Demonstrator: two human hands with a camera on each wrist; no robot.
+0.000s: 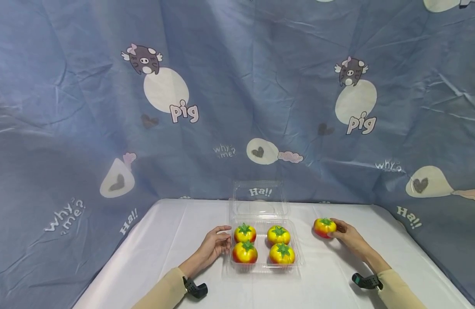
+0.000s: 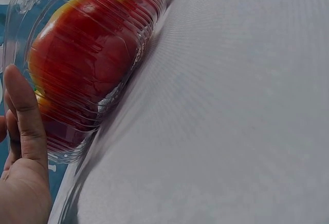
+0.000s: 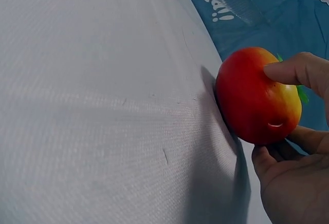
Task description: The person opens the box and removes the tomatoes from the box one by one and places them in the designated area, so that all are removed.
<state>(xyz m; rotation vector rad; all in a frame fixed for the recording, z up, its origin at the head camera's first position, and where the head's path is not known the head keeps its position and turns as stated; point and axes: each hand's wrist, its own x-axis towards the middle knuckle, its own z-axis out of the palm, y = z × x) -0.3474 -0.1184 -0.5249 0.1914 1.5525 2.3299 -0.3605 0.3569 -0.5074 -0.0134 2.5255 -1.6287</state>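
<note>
A clear plastic clamshell box stands on the table with its lid up at the back. Inside are several red-and-yellow toy tomatoes with green leaf tops, among them a front-left tomato and a back-right tomato. My left hand is at the box's left wall, fingers loosely extended; in the left wrist view a straight finger lies against the plastic. Off to the right, my right hand grips another tomato between thumb and fingers, at or just above the tabletop.
The white-covered table reaches back to a blue printed curtain, which also hangs along both sides. A dark band with a small device is on the left wrist, and a similar one on the right.
</note>
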